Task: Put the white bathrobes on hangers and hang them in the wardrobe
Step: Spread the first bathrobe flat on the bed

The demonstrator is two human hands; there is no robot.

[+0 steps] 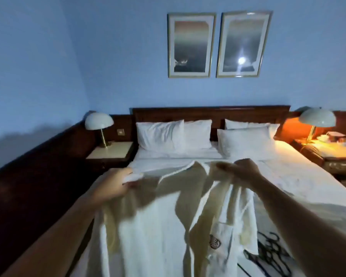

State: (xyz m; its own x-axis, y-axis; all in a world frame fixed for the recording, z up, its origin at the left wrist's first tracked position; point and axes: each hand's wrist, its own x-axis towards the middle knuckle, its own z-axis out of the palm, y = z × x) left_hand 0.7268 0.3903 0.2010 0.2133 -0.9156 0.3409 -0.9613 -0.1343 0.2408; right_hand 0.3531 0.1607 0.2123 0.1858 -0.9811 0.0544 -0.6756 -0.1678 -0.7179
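A white bathrobe (160,226) hangs in the air in front of me above the bed, its front open and a dark emblem on the chest pocket (215,242). My left hand (116,182) grips the robe's left shoulder. My right hand (242,170) pinches the cloth near the collar on the right side. Several black hangers (272,254) lie in a pile on the bed at the lower right, partly hidden by the robe. No wardrobe is in view.
The bed (288,176) has white sheets and several pillows (160,134) against a dark wooden headboard (208,112). A nightstand with an unlit lamp (99,124) stands at the left. A lit lamp (316,120) stands on the right nightstand. Two framed pictures hang above.
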